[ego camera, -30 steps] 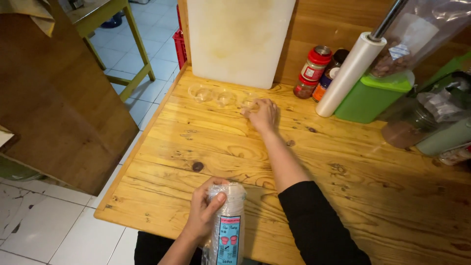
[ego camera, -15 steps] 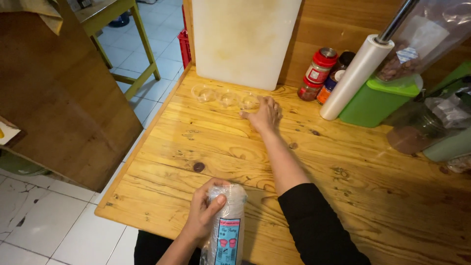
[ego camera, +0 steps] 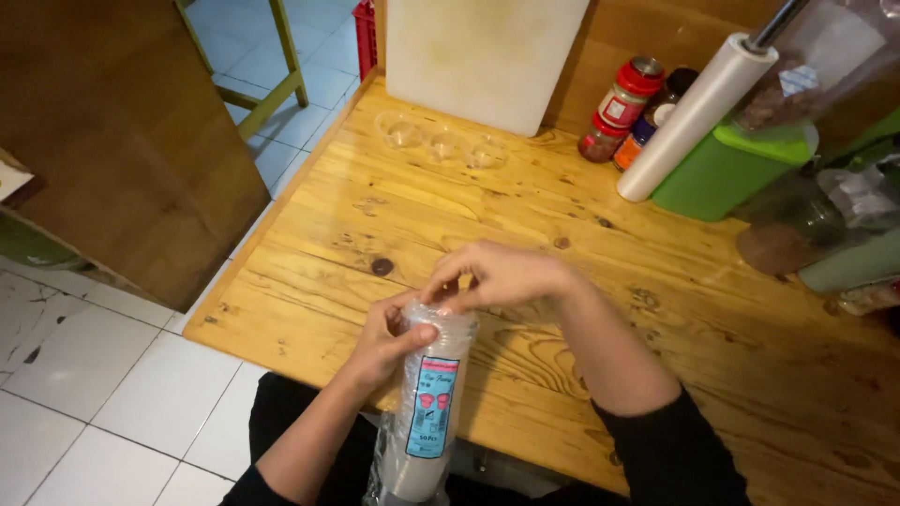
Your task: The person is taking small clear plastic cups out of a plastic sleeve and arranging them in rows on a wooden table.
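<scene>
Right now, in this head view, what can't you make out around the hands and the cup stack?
- Sleeve of plastic cups: bottom cut off by the lower frame edge.
- Right hand fingers cover the sleeve's top.
- Three clear cups: too faint to see any contents.
- Two jars: partly hidden by the plastic roll.

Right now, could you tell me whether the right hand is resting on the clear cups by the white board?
No, the right hand is at the top of the sleeve of stacked cups, apart from the three clear cups.

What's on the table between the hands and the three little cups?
Nothing: in the head view only bare table lies between the hands and the cups.
</scene>
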